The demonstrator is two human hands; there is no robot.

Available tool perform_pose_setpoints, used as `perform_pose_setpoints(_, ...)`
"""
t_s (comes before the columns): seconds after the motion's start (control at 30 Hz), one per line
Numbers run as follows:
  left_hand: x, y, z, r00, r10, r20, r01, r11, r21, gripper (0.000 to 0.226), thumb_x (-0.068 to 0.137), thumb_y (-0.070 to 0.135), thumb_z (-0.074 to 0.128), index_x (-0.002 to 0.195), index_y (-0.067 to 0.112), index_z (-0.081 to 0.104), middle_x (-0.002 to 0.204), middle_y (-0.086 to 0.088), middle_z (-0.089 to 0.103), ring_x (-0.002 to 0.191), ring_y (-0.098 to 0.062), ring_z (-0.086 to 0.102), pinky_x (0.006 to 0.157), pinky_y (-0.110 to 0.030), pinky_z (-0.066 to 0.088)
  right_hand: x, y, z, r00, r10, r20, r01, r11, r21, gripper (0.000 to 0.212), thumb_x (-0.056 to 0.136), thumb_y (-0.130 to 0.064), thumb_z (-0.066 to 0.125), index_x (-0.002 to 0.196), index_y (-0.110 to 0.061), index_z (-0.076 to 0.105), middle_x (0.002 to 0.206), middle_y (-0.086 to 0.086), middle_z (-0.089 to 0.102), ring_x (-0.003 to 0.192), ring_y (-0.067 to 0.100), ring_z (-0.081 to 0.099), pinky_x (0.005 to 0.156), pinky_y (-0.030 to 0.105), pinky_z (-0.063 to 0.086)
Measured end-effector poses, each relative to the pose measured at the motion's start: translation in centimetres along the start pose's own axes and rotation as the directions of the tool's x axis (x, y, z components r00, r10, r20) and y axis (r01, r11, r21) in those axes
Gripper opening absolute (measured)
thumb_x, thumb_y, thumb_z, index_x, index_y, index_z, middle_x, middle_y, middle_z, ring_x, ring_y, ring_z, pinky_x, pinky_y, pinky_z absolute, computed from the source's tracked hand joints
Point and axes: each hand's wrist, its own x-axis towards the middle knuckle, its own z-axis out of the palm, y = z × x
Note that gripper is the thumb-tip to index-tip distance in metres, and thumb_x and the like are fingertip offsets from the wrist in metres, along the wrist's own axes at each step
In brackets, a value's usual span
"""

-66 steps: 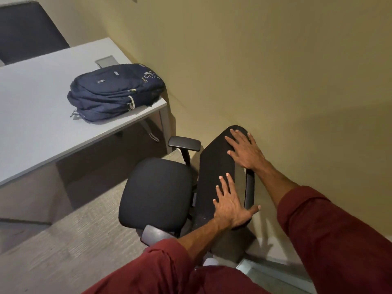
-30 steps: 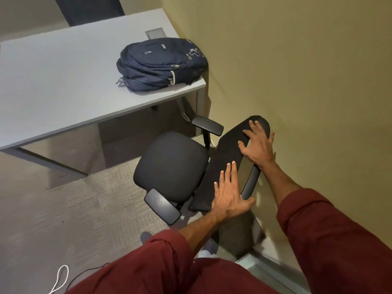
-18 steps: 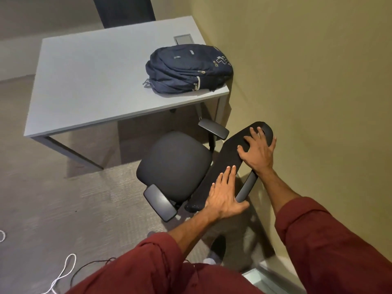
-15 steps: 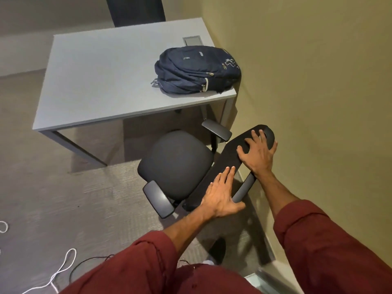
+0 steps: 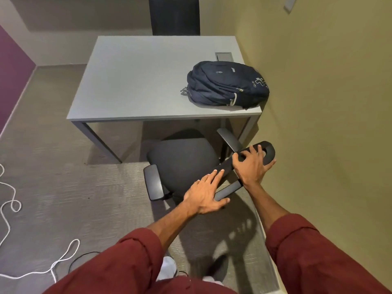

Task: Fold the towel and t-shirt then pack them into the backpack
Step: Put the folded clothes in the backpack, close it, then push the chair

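Observation:
A dark blue backpack [image 5: 228, 85] lies zipped on its side at the near right corner of the grey table [image 5: 135, 81]. No towel or t-shirt shows. A black office chair [image 5: 182, 164] stands in front of the table. My left hand [image 5: 206, 193] grips the lower part of the chair's backrest, thumb under the frame. My right hand [image 5: 252, 164] is wrapped around the top of the backrest, close to the yellow wall.
The yellow wall [image 5: 328, 124] runs along the right, tight against chair and table. A white cord [image 5: 12, 205] and a thin black cable [image 5: 84, 256] lie on the grey carpet at the left. A dark panel [image 5: 174, 15] stands behind the table.
My view has swung left, bringing the whole table into sight. The chair has turned with its seat toward the table. My right hand went from lying flat to gripping the backrest's top.

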Motion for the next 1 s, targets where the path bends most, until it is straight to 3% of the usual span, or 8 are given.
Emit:
perform_pose_setpoints(0.5, -0.2, -9.3, -6.1, 0.995, -0.081, -0.064, 0.089, 0.985, 0.144, 0.095, 0.094, 0.093, 0.023, 0.170, 0.041, -0.001, 0.179, 0.002, 0.017, 0.160, -0.025, 0.034, 0.124, -0.053, 0.040, 0.5, -8.8, 2.8, 0.991, -0.086, 0.105, 0.083, 0.996, 0.030, 0.047, 0.101, -0.061, 0.055, 0.134, -0.032, 0.072, 0.177, -0.009, 0.025, 0.166, 0.012, 0.012, 0.120, 0.083, -0.004)
perform_pose_setpoints(0.73, 0.7, -12.9, -8.7, 0.945, -0.286, -0.157, 0.300, 0.951, 0.073, 0.082, 0.100, 0.086, 0.010, 0.165, 0.039, 0.031, 0.168, 0.002, 0.043, 0.150, -0.026, 0.049, 0.119, -0.056, 0.039, 0.4, -13.3, 4.7, 0.982, -0.087, 0.170, 0.089, 0.996, -0.004, 0.056, 0.101, -0.067, 0.047, 0.140, -0.032, 0.069, 0.179, -0.004, 0.019, 0.166, 0.015, 0.015, 0.118, 0.085, -0.005)
perform_pose_setpoints(0.8, 0.9, -14.0, -9.4, 0.929, -0.318, -0.187, 0.336, 0.940, 0.067, 0.080, 0.103, 0.082, 0.012, 0.161, 0.035, 0.039, 0.162, 0.001, 0.052, 0.145, -0.026, 0.054, 0.117, -0.056, 0.040, 0.9, -14.1, 4.8, 0.974, -0.136, 0.179, 0.156, 0.983, -0.101, 0.061, 0.102, -0.066, 0.043, 0.138, -0.025, 0.069, 0.176, 0.003, 0.028, 0.159, 0.019, 0.033, 0.122, 0.080, 0.007)
perform_pose_setpoints(0.9, 1.0, -15.9, -10.4, 0.917, -0.313, -0.247, 0.343, 0.935, 0.089, 0.073, 0.106, 0.075, 0.016, 0.154, 0.031, 0.049, 0.149, -0.001, 0.064, 0.134, -0.026, 0.062, 0.110, -0.052, 0.045, 2.9, -14.6, 4.0, 0.965, -0.252, 0.077, 0.264, 0.927, -0.267, 0.062, 0.104, -0.059, 0.037, 0.134, -0.016, 0.071, 0.159, 0.005, 0.054, 0.138, 0.025, 0.057, 0.122, 0.061, 0.029)
perform_pose_setpoints(1.0, 0.6, -17.7, -11.1, 0.915, -0.291, -0.280, 0.331, 0.938, 0.106, 0.070, 0.107, 0.072, 0.018, 0.149, 0.030, 0.055, 0.141, -0.001, 0.070, 0.126, -0.025, 0.067, 0.106, -0.049, 0.048, 4.8, -14.0, 4.1, 0.948, -0.269, 0.169, 0.308, 0.908, -0.283, 0.059, 0.110, -0.055, 0.033, 0.142, -0.018, 0.067, 0.160, 0.001, 0.054, 0.151, 0.021, 0.044, 0.130, 0.060, 0.015)
